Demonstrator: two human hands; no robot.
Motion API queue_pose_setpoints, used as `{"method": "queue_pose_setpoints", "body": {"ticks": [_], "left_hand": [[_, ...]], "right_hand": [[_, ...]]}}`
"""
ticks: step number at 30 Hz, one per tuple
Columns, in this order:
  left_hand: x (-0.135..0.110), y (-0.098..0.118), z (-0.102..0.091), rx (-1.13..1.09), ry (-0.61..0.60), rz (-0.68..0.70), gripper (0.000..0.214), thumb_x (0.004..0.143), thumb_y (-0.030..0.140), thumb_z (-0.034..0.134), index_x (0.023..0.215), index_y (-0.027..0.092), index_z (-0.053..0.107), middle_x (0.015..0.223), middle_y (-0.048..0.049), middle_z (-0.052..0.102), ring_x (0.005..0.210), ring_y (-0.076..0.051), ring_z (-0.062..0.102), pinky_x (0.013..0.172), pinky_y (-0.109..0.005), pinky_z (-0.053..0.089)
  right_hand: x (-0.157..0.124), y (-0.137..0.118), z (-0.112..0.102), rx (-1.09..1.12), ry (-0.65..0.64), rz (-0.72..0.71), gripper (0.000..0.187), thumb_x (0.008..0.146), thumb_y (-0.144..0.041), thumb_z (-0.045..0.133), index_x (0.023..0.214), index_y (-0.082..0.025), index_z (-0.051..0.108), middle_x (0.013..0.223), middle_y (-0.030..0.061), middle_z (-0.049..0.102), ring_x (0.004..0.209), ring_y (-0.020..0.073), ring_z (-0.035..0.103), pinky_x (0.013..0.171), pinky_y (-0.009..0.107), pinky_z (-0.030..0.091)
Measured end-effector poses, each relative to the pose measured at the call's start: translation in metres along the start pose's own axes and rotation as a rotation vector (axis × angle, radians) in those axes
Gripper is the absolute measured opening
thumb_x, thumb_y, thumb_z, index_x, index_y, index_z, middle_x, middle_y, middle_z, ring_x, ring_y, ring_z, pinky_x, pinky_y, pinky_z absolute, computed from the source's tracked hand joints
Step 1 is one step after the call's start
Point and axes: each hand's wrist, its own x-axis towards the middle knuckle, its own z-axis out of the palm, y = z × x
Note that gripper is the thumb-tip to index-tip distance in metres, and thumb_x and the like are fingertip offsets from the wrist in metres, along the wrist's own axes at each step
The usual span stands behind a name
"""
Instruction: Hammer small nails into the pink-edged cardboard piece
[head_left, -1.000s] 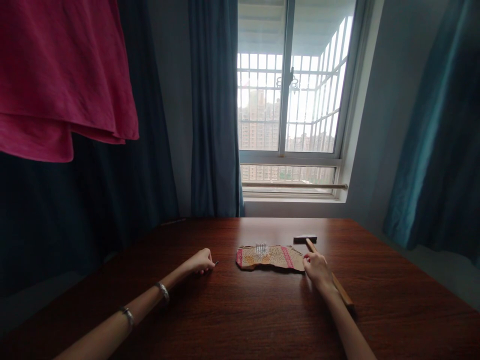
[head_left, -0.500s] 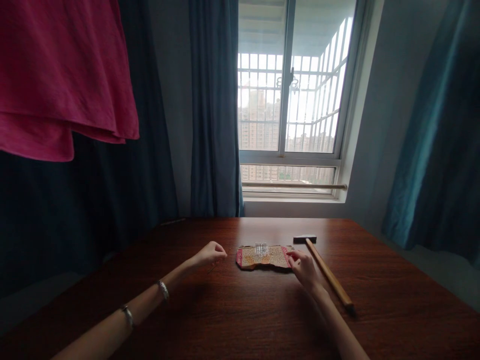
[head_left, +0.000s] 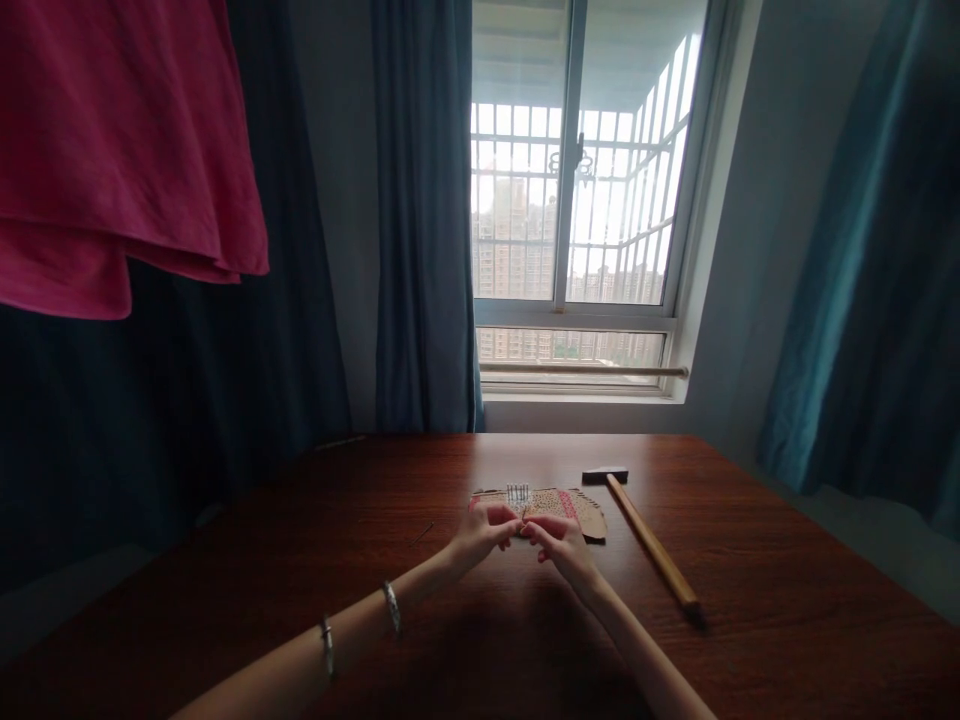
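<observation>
My left hand [head_left: 486, 532] and my right hand [head_left: 564, 548] meet fingertip to fingertip over the near edge of a piece of cardboard [head_left: 589, 515]. Both are closed in a pinch on a thin dark nail [head_left: 524, 513], mostly hidden by the fingers. The cardboard lies flat, speckled with dark dots and crossed by pink bands, with a ragged edge. A row of several nails [head_left: 517, 493] stands upright on it, just beyond my fingertips. Left of my left hand a loose nail [head_left: 422, 534] lies on the table.
A hammer [head_left: 652, 545] with a wooden handle lies to the right of the cardboard on the brown wooden table [head_left: 360, 620]. Behind the table are a barred window [head_left: 570, 250] and blue curtains [head_left: 424, 230]. A pink cloth [head_left: 127, 150] hangs at upper left.
My left hand has moved right, from bare table to the cardboard. My right hand has moved left from the cardboard's right end, and the fingertips now meet.
</observation>
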Motion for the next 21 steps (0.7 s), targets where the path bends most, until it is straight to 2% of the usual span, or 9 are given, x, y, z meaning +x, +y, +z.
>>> {"method": "queue_pose_setpoints", "body": {"ticks": [5,9,14,17,21], "left_hand": [[-0.003,-0.012,0.015,-0.014,0.009,0.0,0.035,0.068,0.049,0.064,0.072,0.014,0.065,0.061,-0.0035,0.061,0.053,-0.012,0.053,0.05,-0.023,0.041],[0.003,-0.016,0.012,0.036,0.03,0.03,0.034,0.068,0.047,0.063,0.075,0.014,0.066,0.071,-0.0068,0.065,0.064,-0.016,0.058,0.057,-0.025,0.044],[0.041,-0.034,-0.014,0.045,0.309,0.061,0.033,0.065,0.037,0.066,0.087,0.013,0.064,0.081,-0.0084,0.065,0.076,-0.019,0.06,0.07,-0.029,0.047],[0.067,-0.056,-0.026,-0.033,0.363,0.04,0.042,0.06,0.033,0.069,0.096,0.012,0.059,0.085,-0.009,0.064,0.081,-0.02,0.061,0.073,-0.031,0.048],[0.09,-0.075,-0.024,-0.056,0.38,0.065,0.053,0.059,0.034,0.07,0.105,0.011,0.054,0.09,-0.0108,0.062,0.086,-0.022,0.061,0.075,-0.033,0.048]], "right_hand": [[0.001,0.002,-0.003,-0.019,0.015,0.011,0.033,0.066,-0.046,0.067,0.08,-0.017,0.073,0.073,0.0056,0.069,0.065,0.0161,0.059,0.046,0.021,0.043],[0.004,0.006,-0.007,-0.005,0.063,0.052,0.034,0.063,-0.046,0.069,0.078,-0.017,0.073,0.073,0.0063,0.07,0.065,0.0165,0.06,0.046,0.021,0.043],[0.009,0.018,-0.013,-0.011,0.185,0.046,0.036,0.062,-0.046,0.069,0.081,-0.015,0.072,0.072,0.0072,0.07,0.062,0.0162,0.059,0.043,0.021,0.042],[0.012,0.022,-0.018,-0.026,0.219,0.041,0.036,0.062,-0.045,0.069,0.08,-0.014,0.072,0.071,0.0075,0.07,0.06,0.0163,0.059,0.042,0.021,0.041],[0.014,0.023,-0.023,-0.034,0.257,0.026,0.034,0.063,-0.045,0.069,0.079,-0.015,0.072,0.072,0.0075,0.07,0.062,0.0172,0.059,0.041,0.021,0.041]]}}
